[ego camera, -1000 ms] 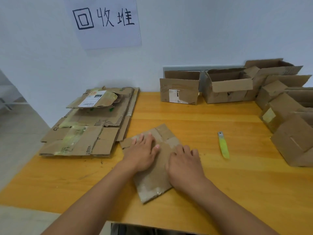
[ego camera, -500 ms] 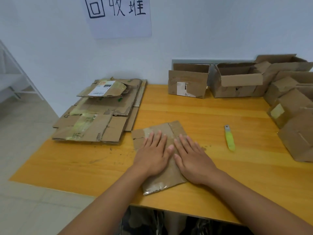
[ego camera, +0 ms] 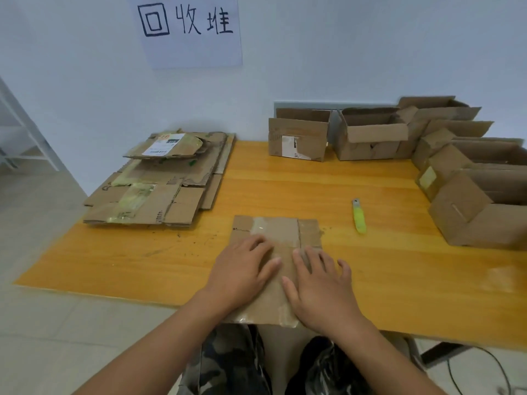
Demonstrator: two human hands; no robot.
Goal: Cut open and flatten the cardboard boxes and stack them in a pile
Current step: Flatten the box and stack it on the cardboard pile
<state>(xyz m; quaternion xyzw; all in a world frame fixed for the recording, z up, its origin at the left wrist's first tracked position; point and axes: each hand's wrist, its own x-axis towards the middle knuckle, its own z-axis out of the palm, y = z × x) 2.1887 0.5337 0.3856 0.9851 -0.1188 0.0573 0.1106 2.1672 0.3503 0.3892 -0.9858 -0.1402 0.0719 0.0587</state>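
Cardboard, taped and flattened, lies under our palms at the near edge of the table (ego camera: 399,295): the flattened box (ego camera: 275,229) sits square to us, its near end just over the table's front edge. Our left hand (ego camera: 242,269) presses down on its left half with fingers straight and slightly spread, gripping nothing. Our right hand (ego camera: 319,286) lies flat beside it on the right half, fingers spread, the outer ones reaching past the cardboard onto the wood.

Right of the box, apart from it, lies a yellow-green utility knife (ego camera: 359,216). At the far left of the table is the pile of flattened cardboard (ego camera: 159,183), its top piece carrying a white label. Along the back and right side stand the open boxes (ego camera: 370,135), not yet cut. On the wall above hangs a paper sign (ego camera: 188,29) with handwritten characters.
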